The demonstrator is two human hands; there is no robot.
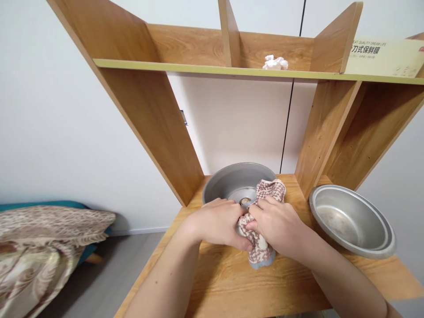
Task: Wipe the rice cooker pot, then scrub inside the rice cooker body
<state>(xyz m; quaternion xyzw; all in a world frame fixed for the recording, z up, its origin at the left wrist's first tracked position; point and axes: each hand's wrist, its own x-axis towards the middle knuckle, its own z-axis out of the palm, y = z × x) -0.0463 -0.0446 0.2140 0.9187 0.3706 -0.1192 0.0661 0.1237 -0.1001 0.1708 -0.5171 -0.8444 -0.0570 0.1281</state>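
Patterned cloth (270, 190), right grip (276, 222) clamped around its middle, left grip (221, 222) alongside, clamped on gray basin (227, 182)

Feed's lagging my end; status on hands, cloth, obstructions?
Left hand gripping gray bowl by rim. Right hand clutching patterned cloth over it. Metal basin to the right, apart; nothing blocking.

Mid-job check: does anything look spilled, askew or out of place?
A crumpled white wad sits loose on the upper shelf, looking like discarded tissue. Inside the gray pan is a small round brownish spot; I can't tell whether it's a stain or object. Nothing looks spilled.
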